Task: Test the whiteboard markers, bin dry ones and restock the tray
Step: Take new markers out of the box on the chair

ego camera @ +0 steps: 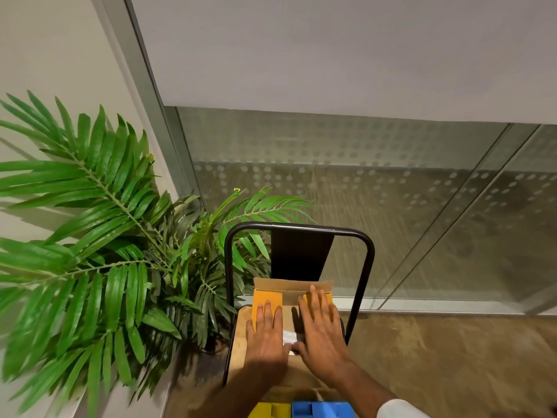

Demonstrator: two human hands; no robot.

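Now, down at the cardboard box, sitting on the wooden seat of a black-framed chair, pushed close to its backrest. Pressing flat with the left hand on the orange left flap, fingers straight and together, gripping nothing. Same with the right hand: spread flat over the right flap, fingers stretched toward the back of the box, nothing held. Between the two thumbs, a glimpse of something white in the gap between the flaps; impossible to tell what. No telling the box's contents either. Below the forearms, at the bottom edge, a yellow block beside a blue block. Off to the left, a leafy green plant close by the chair; behind, a dotted frosted glass wall.
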